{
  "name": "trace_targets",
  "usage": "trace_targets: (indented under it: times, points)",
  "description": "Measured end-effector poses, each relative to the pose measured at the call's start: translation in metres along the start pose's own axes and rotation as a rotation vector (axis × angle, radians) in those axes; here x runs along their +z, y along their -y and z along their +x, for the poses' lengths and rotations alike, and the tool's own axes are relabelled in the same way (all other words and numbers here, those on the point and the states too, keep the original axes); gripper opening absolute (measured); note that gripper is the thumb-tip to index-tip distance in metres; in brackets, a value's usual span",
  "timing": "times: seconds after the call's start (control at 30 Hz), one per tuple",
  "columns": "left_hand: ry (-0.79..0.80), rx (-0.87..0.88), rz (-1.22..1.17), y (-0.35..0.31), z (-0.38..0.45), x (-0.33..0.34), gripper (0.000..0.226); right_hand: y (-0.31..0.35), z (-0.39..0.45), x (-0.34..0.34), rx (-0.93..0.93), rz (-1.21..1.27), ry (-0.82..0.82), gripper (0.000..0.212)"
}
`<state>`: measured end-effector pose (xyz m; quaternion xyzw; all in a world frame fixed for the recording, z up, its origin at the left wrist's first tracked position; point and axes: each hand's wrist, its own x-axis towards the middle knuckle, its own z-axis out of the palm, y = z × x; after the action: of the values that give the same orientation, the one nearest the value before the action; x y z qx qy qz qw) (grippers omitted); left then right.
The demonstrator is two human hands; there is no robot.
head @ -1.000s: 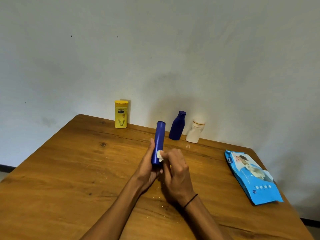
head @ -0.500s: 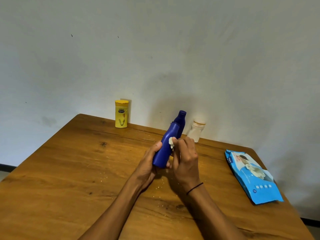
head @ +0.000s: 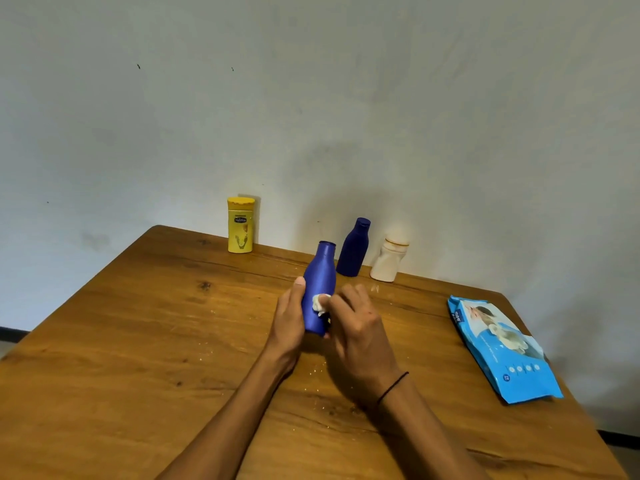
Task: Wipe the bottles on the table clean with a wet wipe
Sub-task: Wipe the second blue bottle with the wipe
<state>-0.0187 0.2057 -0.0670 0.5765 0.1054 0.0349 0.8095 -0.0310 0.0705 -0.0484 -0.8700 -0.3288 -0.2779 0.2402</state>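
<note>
My left hand (head: pixel 289 322) grips a blue bottle (head: pixel 320 278) around its lower body, holding it nearly upright just above the wooden table (head: pixel 138 341). My right hand (head: pixel 356 337) pinches a small crumpled white wet wipe (head: pixel 320 303) and presses it against the bottle's middle. At the back by the wall stand a yellow bottle (head: pixel 240 225), a dark blue bottle (head: pixel 354 247) and a white bottle (head: pixel 389 259).
A light blue pack of wet wipes (head: pixel 502 348) lies flat near the table's right edge. Small crumbs are scattered on the wood around my hands. A plain wall rises right behind the bottles.
The held bottle has turned and tilted from leaning right back to nearly upright. My right hand with the wipe slid from the upper body down to its middle.
</note>
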Motion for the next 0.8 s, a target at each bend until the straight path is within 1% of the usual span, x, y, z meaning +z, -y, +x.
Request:
trace_targets:
  times: [0.07,0.1,0.17,0.23,0.3,0.33,0.4,0.47,0.5,0.63,0.67,0.73,0.8]
  points:
    - [-0.026,0.012,-0.021,-0.001,-0.001,-0.001,0.034,0.003,-0.009,0.000,-0.071,-0.023,0.042,0.036]
    - [-0.009,0.020,-0.022,-0.001,-0.002,-0.001,0.034,0.002,-0.012,-0.001,-0.105,-0.042,0.046,0.036]
    - [0.051,0.067,-0.025,0.000,-0.001,0.000,0.042,0.003,-0.014,-0.004,-0.146,-0.095,0.041,0.036]
    - [0.110,0.087,-0.064,-0.001,-0.003,0.002,0.047,0.005,-0.014,-0.006,-0.109,-0.131,0.025,0.041]
    - [0.194,0.086,-0.093,-0.002,-0.004,0.000,0.055,0.004,-0.008,-0.007,-0.012,-0.104,-0.021,0.047]
    - [0.245,0.089,-0.100,-0.002,-0.004,-0.001,0.059,0.001,-0.002,-0.008,0.036,-0.070,-0.067,0.045]
    - [0.317,0.085,-0.096,-0.003,-0.005,-0.003,0.066,-0.009,0.014,-0.010,0.095,0.024,-0.186,0.029]
    - [0.344,0.063,-0.065,-0.004,-0.005,-0.004,0.066,-0.018,0.029,-0.011,0.140,0.127,-0.248,0.017]
    - [0.353,0.045,-0.044,-0.004,-0.005,-0.003,0.063,-0.020,0.034,-0.011,0.170,0.179,-0.260,0.016]
    - [0.363,-0.062,0.027,-0.001,-0.005,-0.002,0.052,-0.020,0.037,-0.008,0.307,0.393,-0.243,0.011]
    - [0.356,-0.074,0.046,0.000,-0.005,-0.002,0.054,-0.020,0.035,-0.006,0.324,0.419,-0.245,0.009]
    - [0.355,-0.076,0.060,0.003,-0.006,-0.001,0.065,-0.017,0.030,-0.001,0.335,0.433,-0.234,0.008]
    - [0.355,-0.057,0.054,0.005,-0.006,-0.002,0.078,-0.009,0.023,0.005,0.317,0.407,-0.177,0.012]
